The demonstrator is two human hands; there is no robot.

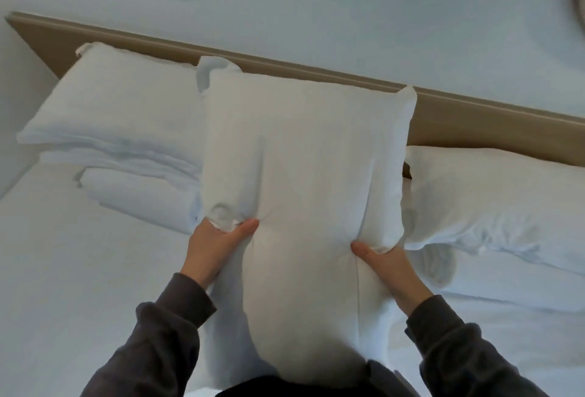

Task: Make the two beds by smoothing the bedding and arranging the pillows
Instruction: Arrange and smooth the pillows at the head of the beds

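Pillow (300,149) at frame centre is clamped by our left grip (215,247) and right grip (386,270), so we should lower it level and square against the headboard (474,124).

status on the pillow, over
Left hand and right hand both grip held pillow at its sides. Left pillow and right pillow lie by headboard. Nothing blocking.
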